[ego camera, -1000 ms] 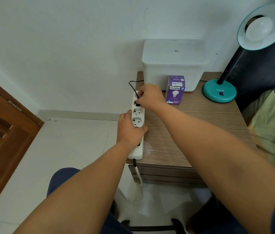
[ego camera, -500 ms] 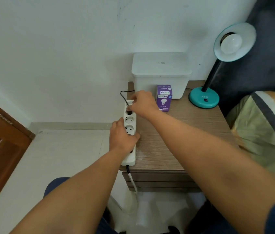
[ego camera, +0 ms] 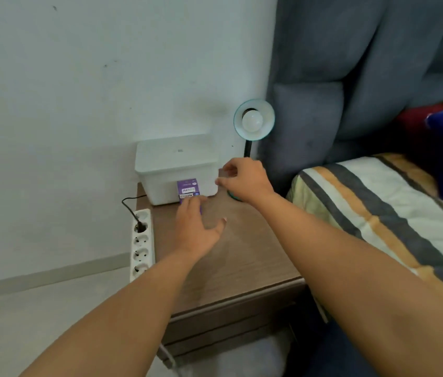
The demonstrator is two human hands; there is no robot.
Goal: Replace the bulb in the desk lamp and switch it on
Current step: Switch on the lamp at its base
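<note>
I see my left hand (ego camera: 197, 229) flat over the nightstand (ego camera: 242, 268), fingers spread, tips at the purple bulb box (ego camera: 187, 188) by the back edge. My right hand (ego camera: 245, 180), fingers loosely curled and empty, hovers over the lamp (ego camera: 253, 119) base at the back right corner.

A single head-worn wide-angle view looks forward and down from above the bedside table (ego camera: 242, 257), close enough that both forearms fill the lower frame; the left hand (ego camera: 197, 229) sits near centre, the right hand (ego camera: 245, 180) just beyond it; the wall lies ahead, the bed (ego camera: 383, 213) at right.
</note>
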